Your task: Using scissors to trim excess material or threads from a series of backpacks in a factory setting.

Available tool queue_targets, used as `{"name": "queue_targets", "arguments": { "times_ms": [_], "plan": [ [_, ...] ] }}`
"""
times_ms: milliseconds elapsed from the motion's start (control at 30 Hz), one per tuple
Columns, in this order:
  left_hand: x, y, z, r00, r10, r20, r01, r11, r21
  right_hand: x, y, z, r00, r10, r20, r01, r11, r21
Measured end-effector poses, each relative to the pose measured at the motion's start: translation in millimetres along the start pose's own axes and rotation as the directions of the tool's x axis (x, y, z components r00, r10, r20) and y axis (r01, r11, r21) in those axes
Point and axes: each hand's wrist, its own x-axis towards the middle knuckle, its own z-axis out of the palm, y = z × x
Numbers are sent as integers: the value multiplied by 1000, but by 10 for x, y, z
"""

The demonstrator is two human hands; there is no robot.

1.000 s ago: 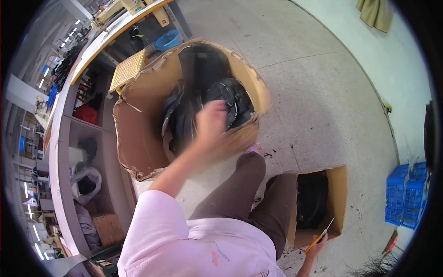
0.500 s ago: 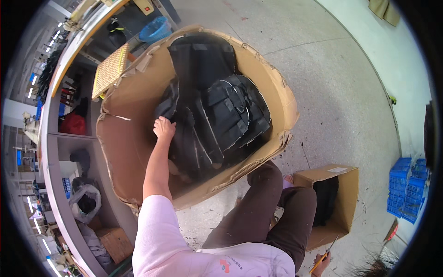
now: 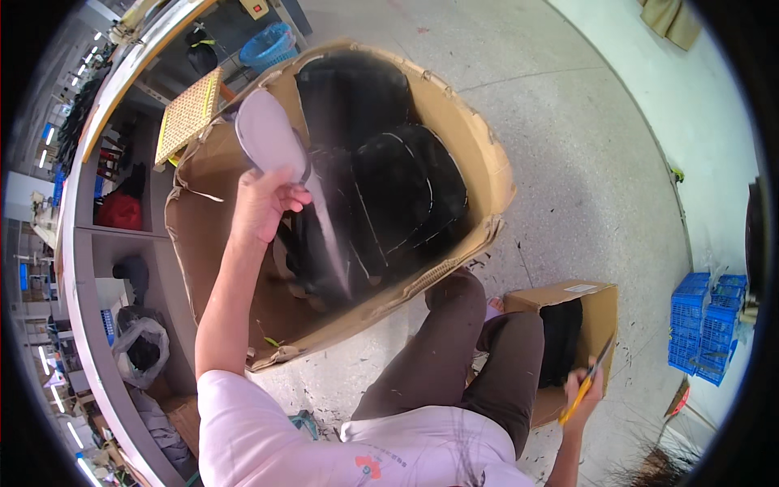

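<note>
My left hand grips the lower end of a pale grey-lavender rounded panel with a dark edge, held up over the left side of a big cardboard box. Under and beside it, black bags with pale trim lines fill much of the box. A blurred pale strip runs down from near the panel; whether it belongs to it I cannot tell. At the lower right my right hand is closed on orange-handled scissors, blade pointing up, beside a smaller cardboard box with black material inside.
Grey shelving stands along the left, holding a plastic bag and a red bundle. A woven-top stool and a blue basket are beyond the big box. Blue crates stand by the right wall.
My left hand has risen from the black bags, now with the pale panel in its grip. My right hand has come up beside the small box with the scissors.
</note>
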Motion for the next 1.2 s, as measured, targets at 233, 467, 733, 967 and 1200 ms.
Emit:
{"name": "queue_targets", "arguments": {
  "times_ms": [233,467,733,967,1200],
  "plan": [
    [-877,836,950,988,130,83,-107,965,-238,583,-1559,835,754,-613,236,530,780,332],
    [-1565,1203,1977,953,201,225,-84,894,-441,484,-1926,698,360,-933,-14,931,358,68],
    [-2617,1496,2323,789,319,525,-221,945,-243,409,-1937,-12,758,-648,-75,631,698,339],
    [-2055,1562,1810,334,836,435,-906,158,392,196,-1585,-631,764,-549,338,306,770,560],
    [-1083,402,2013,505,-60,861,-358,893,272,-27,-1121,-526,794,-428,432,-19,692,721]
  ]
}}
